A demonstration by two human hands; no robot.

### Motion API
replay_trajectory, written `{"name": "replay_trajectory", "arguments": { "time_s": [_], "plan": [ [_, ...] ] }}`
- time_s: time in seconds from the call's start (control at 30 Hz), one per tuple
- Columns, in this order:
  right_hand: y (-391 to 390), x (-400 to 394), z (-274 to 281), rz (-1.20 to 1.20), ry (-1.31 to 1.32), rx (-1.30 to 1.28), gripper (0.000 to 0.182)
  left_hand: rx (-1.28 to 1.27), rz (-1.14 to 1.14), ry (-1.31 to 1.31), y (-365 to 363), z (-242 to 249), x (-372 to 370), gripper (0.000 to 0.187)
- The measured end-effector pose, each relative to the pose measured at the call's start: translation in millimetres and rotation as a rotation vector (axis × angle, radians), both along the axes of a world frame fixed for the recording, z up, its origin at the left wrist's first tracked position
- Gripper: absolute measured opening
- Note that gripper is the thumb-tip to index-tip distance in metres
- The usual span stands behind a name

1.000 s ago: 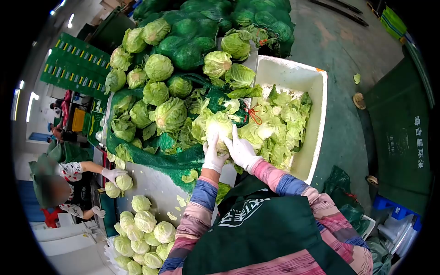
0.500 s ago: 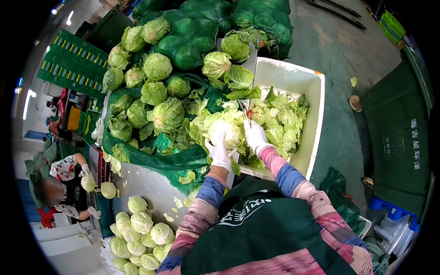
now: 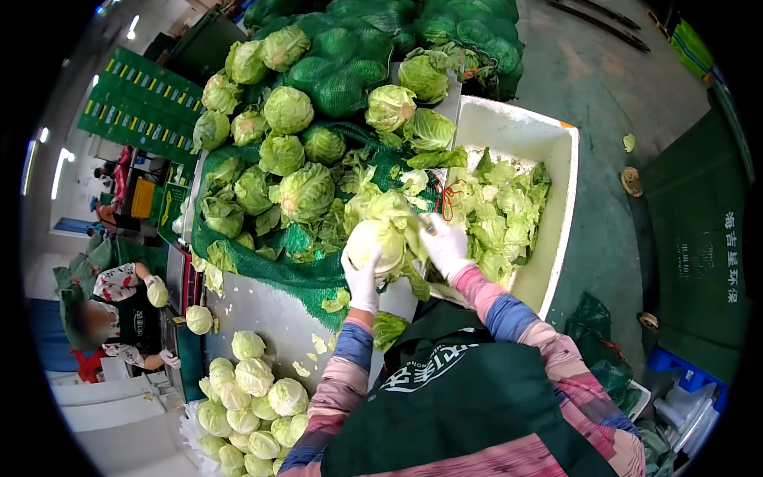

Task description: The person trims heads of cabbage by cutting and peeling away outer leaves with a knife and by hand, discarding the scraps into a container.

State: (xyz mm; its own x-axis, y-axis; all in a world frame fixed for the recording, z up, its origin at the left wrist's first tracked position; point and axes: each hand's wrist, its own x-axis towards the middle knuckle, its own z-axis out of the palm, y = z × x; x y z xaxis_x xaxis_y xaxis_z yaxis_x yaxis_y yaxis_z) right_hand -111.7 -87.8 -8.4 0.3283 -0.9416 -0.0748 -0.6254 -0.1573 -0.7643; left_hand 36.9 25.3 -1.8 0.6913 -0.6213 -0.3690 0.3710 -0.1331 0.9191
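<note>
In the head view, a pale green cabbage (image 3: 375,241) with loose outer leaves is held above the metal table. My left hand (image 3: 362,280), in a white glove, grips its near left side, with the thumb and fingers spread round the head. On the other side, my gloved right hand (image 3: 447,248) has its fingers closed at the loose outer leaves (image 3: 412,236), which stand away from the head. Its fingertips are slightly blurred. Just beyond that hand, a white foam box (image 3: 563,203) holds torn-off leaves (image 3: 501,215). A red tie (image 3: 447,197) hangs at its left edge.
Untrimmed cabbages (image 3: 306,193) lie on green netting (image 3: 306,274) across the metal table (image 3: 258,306). Trimmed cabbages (image 3: 254,377) are piled at the lower left. Full net sacks (image 3: 342,75) stand behind. A co-worker (image 3: 119,314) holds a cabbage at left. A green bin (image 3: 691,215) stands right.
My left hand has turned and lifted the cabbage slightly toward the left. My right hand has come from the box's edge onto the outer leaves, which now hang away from the head.
</note>
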Motion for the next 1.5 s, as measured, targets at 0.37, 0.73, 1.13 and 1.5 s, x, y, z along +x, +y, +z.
{"name": "replay_trajectory", "arguments": {
  "time_s": [0.37, 0.73, 1.13, 1.5],
  "plan": [
    [-39.1, -54.4, 29.2, -0.025, -0.070, 0.316, 0.085, -0.425, -0.012, 0.934, 21.6, 54.8, -12.2, 0.088],
    [-6.5, -12.7, 127.5, 0.102, -1.033, 0.847, 0.016, -0.482, -0.129, 1.062, 49.1, 31.2, -7.4, 0.079],
    [38.7, -19.6, 106.5, 0.435, -0.273, 0.058, 0.039, -0.449, -0.092, 0.615, 45.8, 23.5, -1.5, 0.076],
    [-52.0, -109.6, 66.4, 0.208, -0.230, 0.170, 0.030, 0.122, -0.338, -0.459, 109.2, 17.4, 41.9, 0.077]
  ]
}}
